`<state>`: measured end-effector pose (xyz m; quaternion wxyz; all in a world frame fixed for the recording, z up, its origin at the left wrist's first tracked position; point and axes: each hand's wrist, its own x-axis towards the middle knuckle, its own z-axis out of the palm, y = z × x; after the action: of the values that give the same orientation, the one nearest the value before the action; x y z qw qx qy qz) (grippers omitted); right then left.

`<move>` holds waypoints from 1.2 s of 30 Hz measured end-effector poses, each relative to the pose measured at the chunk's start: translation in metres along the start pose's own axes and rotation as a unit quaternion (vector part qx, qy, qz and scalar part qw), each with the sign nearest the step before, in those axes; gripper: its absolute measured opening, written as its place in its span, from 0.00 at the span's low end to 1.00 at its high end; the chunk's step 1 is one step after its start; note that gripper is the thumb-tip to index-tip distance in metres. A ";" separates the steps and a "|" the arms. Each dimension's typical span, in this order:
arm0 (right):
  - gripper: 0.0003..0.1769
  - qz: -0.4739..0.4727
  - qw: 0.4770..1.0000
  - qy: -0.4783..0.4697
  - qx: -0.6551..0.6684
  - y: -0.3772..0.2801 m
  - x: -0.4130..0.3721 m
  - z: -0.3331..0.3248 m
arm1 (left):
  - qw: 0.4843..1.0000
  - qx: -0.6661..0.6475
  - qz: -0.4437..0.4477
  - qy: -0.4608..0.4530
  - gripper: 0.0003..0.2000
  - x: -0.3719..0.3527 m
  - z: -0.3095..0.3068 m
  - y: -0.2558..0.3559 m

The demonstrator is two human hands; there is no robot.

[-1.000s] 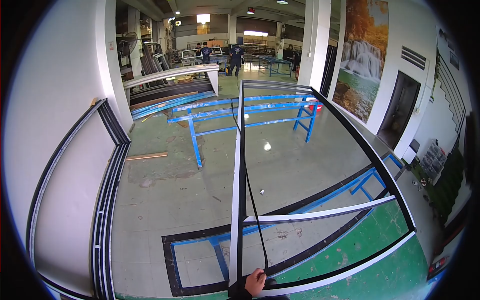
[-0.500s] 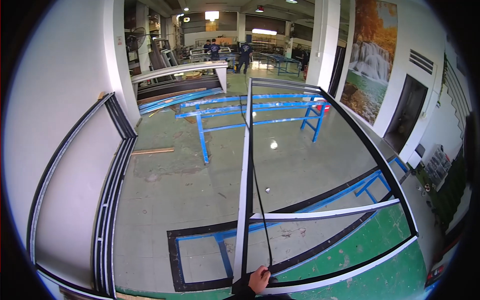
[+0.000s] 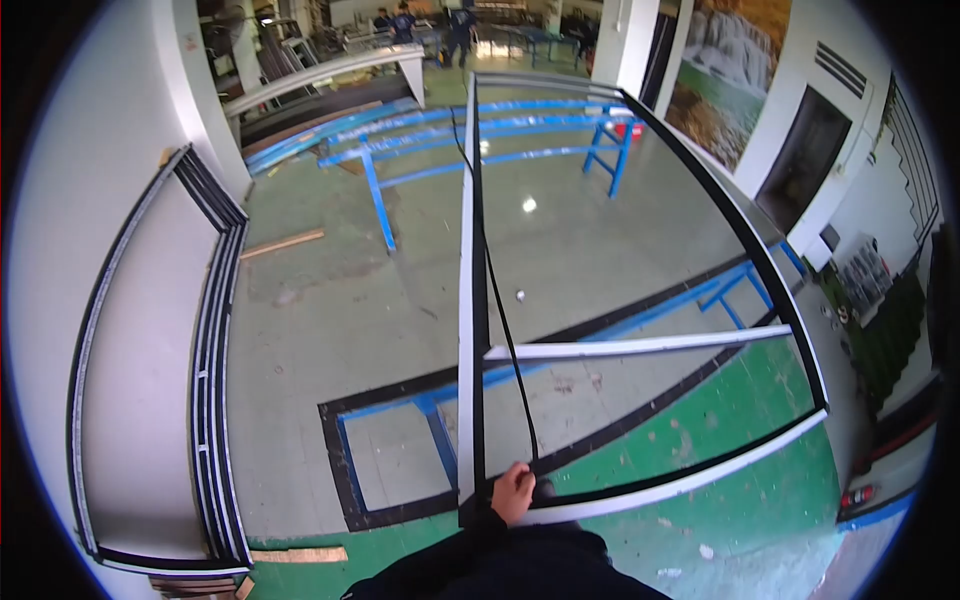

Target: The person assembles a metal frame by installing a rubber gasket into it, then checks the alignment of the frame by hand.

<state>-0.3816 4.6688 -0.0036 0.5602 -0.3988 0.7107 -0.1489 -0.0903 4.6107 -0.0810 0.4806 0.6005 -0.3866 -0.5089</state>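
My left hand [image 3: 512,493] is closed on the lower end of a thin black strip [image 3: 506,340], beside the lower left corner of a large white and black frame [image 3: 467,300]. From the fingers the strip runs up inside the frame, close to its left bar, and crosses that bar near the top. A white crossbar [image 3: 640,345] spans the lower part of the frame. Beneath lies a long black-edged blue stand [image 3: 437,440]. My right hand is not in view.
Blue trestles [image 3: 480,128] stand beyond the frame. Another black frame [image 3: 212,400] leans on the left wall, with wooden pieces [image 3: 300,555] on the floor. Several people in dark clothes, one a standing person [image 3: 459,35], are far back.
The view has tilted down, so the scene sits higher and more of my dark-clothed body shows. My left hand remains closed on the strip near the same corner.
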 end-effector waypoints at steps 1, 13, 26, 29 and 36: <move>0.18 0.012 1.000 -0.014 -0.006 0.011 -0.007 -0.003 | 1.000 -0.023 -0.005 -0.001 0.08 0.001 0.001 -0.007; 0.18 0.149 0.950 -0.267 -0.066 0.136 -0.105 -0.097 | 0.997 -0.060 -0.038 -0.016 0.08 0.002 0.001 0.000; 0.43 -0.312 0.923 -0.182 0.134 -0.172 -0.019 -0.082 | 0.993 -0.107 -0.035 -0.020 0.05 0.002 -0.003 -0.023; 0.37 -0.361 0.839 -0.264 0.310 -0.207 -0.004 -0.047 | 0.993 -0.111 -0.019 -0.024 0.04 0.003 0.002 -0.010; 0.31 -0.247 0.728 -0.330 0.547 -0.211 0.012 0.031 | 0.993 -0.112 -0.037 -0.002 0.04 0.004 0.000 -0.005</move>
<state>-0.2690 4.5323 0.1168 0.8242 -0.2087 0.1524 -0.5039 -0.0893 4.6079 -0.0867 0.5250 0.5553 -0.3058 -0.5678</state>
